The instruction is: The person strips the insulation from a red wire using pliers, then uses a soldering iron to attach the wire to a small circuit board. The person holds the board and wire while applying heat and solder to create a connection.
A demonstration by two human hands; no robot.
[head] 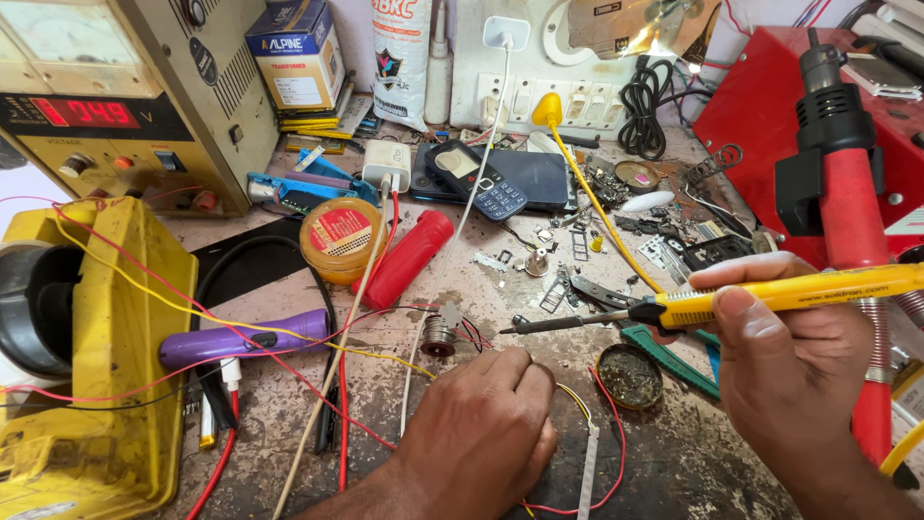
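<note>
My right hand [789, 371] grips a yellow soldering iron [770, 297], its dark tip [515, 328] pointing left above the bench. Just below the tip, my left hand [476, 433] rests knuckles-up on the bench, fingers curled over thin red and yellow wires [606, 424]; what its fingertips pinch is hidden. A small metal bulb base [438, 337] with wires lies just left of the tip. A round tin of dark flux [628, 376] sits between my hands. A white strip [588, 472] lies by the left hand.
A yellow meter box [96, 356] and a power supply with red digits [87, 114] stand at left. A purple tool [241, 339], a red cylinder [404, 258], an orange tin [340, 238], a keypad phone [481, 178], green tweezers [669, 358] and a red hot-air station [837, 164] crowd the bench.
</note>
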